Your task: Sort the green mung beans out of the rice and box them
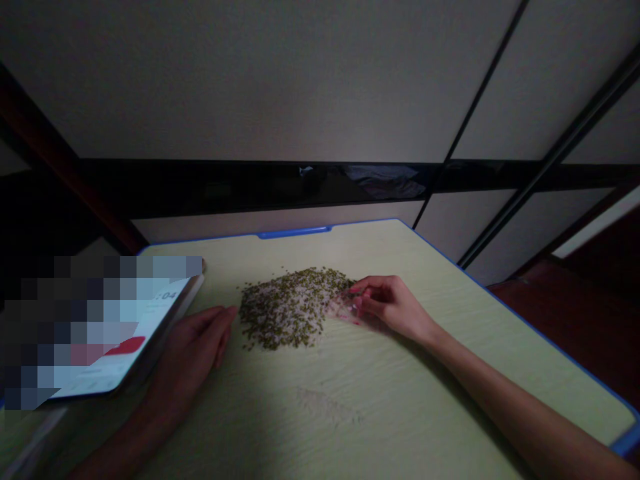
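A heap of small green beans mixed with pale grains [283, 310] lies on the pale yellow-green tabletop [400, 387]. At the heap's right edge is my right hand [387, 303], thumb and fingers bent together in a pinch. Beneath its fingertips shows a thin, pinkish, see-through patch [343, 310] that looks like plastic, though its kind is unclear. My left hand [197, 340] rests just left of the heap, its fingers closed together and pointing at the beans. Whatever either hand may hold is too small or hidden to make out.
On the left a tablet [125, 347] with a lit screen, partly blurred out, stands tilted. A faint scatter of pale grains [327, 403] lies nearer me. The table has a blue rim with a blue handle [295, 233] at its far edge. Cabinet panels [260, 80] rise behind.
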Action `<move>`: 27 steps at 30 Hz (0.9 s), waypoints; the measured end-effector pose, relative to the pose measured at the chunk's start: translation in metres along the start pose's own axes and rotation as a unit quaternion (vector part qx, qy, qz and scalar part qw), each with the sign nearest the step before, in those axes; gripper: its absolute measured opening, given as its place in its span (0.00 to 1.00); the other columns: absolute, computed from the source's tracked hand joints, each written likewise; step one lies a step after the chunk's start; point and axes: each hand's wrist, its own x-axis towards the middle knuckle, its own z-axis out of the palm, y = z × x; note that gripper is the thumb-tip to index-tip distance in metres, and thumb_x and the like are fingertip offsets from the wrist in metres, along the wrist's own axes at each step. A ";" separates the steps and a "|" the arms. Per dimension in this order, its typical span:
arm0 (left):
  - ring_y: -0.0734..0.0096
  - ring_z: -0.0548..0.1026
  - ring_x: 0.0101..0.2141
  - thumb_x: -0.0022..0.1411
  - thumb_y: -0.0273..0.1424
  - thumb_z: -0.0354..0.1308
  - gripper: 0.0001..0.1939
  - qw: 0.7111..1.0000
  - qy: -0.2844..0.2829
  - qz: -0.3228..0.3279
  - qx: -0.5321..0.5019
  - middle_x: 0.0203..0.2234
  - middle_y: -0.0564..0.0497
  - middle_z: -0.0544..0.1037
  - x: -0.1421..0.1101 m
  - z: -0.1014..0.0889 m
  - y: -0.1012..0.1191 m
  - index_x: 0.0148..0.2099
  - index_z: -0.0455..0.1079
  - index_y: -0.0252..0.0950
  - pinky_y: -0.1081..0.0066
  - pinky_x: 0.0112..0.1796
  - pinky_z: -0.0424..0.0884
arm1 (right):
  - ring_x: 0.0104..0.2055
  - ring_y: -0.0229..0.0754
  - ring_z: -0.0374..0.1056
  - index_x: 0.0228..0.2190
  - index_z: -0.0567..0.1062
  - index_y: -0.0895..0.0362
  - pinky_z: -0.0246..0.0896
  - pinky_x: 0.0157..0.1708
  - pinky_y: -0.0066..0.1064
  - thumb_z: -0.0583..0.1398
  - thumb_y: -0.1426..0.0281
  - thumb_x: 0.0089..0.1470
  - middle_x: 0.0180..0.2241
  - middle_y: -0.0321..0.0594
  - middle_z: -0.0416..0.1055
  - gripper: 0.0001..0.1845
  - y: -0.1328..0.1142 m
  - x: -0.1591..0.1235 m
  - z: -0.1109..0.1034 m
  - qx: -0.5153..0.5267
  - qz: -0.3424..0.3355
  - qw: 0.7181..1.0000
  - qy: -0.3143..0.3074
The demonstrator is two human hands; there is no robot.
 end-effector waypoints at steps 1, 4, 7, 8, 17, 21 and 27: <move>0.75 0.58 0.13 0.47 0.45 0.47 0.19 1.000 0.000 -0.001 -0.001 0.06 0.60 0.57 -0.001 0.000 0.001 0.12 0.53 0.41 0.73 0.21 0.55 | 0.18 0.32 0.56 0.34 0.74 0.64 0.49 0.18 0.25 0.57 0.71 0.43 0.19 0.35 0.66 0.13 0.000 0.000 0.001 -0.003 0.002 1.000 0.005; 0.75 0.57 0.13 0.47 0.44 0.47 0.19 1.000 0.000 -0.009 0.000 0.06 0.60 0.56 -0.002 0.000 0.004 0.12 0.52 0.41 0.73 0.20 0.54 | 0.18 0.33 0.57 0.33 0.74 0.64 0.50 0.19 0.26 0.57 0.71 0.42 0.19 0.36 0.66 0.13 -0.001 0.000 -0.001 -0.011 0.003 1.000 0.015; 0.75 0.57 0.13 0.48 0.43 0.47 0.19 1.000 0.000 -0.011 0.001 0.06 0.60 0.57 -0.003 -0.001 0.006 0.12 0.52 0.41 0.73 0.21 0.55 | 0.20 0.34 0.60 0.31 0.74 0.64 0.53 0.20 0.26 0.57 0.72 0.41 0.19 0.37 0.67 0.12 -0.003 0.000 -0.005 -0.010 0.016 0.999 0.032; 0.75 0.58 0.13 0.47 0.43 0.47 0.19 1.000 -0.001 -0.011 -0.001 0.06 0.60 0.57 -0.003 -0.001 0.006 0.12 0.52 0.41 0.73 0.21 0.55 | 0.20 0.35 0.61 0.30 0.73 0.64 0.53 0.21 0.26 0.57 0.72 0.40 0.19 0.37 0.67 0.12 -0.004 0.000 -0.007 -0.006 0.019 0.999 0.039; 0.76 0.57 0.13 0.46 0.44 0.47 0.18 1.000 -0.003 -0.012 -0.011 0.05 0.61 0.57 0.000 0.000 0.003 0.12 0.53 0.40 0.74 0.20 0.54 | 0.20 0.35 0.62 0.29 0.72 0.63 0.54 0.21 0.27 0.58 0.73 0.38 0.19 0.36 0.67 0.11 -0.004 0.002 -0.013 0.024 0.023 0.998 0.044; 0.76 0.56 0.13 0.46 0.45 0.47 0.19 1.000 0.001 -0.008 -0.019 0.05 0.61 0.56 -0.001 0.001 0.002 0.12 0.53 0.40 0.74 0.19 0.53 | 0.19 0.35 0.62 0.28 0.72 0.61 0.54 0.20 0.26 0.58 0.74 0.38 0.17 0.34 0.66 0.10 -0.006 0.002 -0.021 0.033 0.031 0.996 0.077; 0.75 0.57 0.13 0.48 0.44 0.47 0.19 1.000 0.006 -0.004 -0.005 0.06 0.61 0.56 -0.001 0.000 0.000 0.12 0.52 0.41 0.73 0.20 0.54 | 0.21 0.35 0.63 0.29 0.72 0.62 0.56 0.22 0.27 0.57 0.74 0.39 0.21 0.37 0.69 0.10 -0.006 0.000 -0.018 0.001 0.020 0.999 0.033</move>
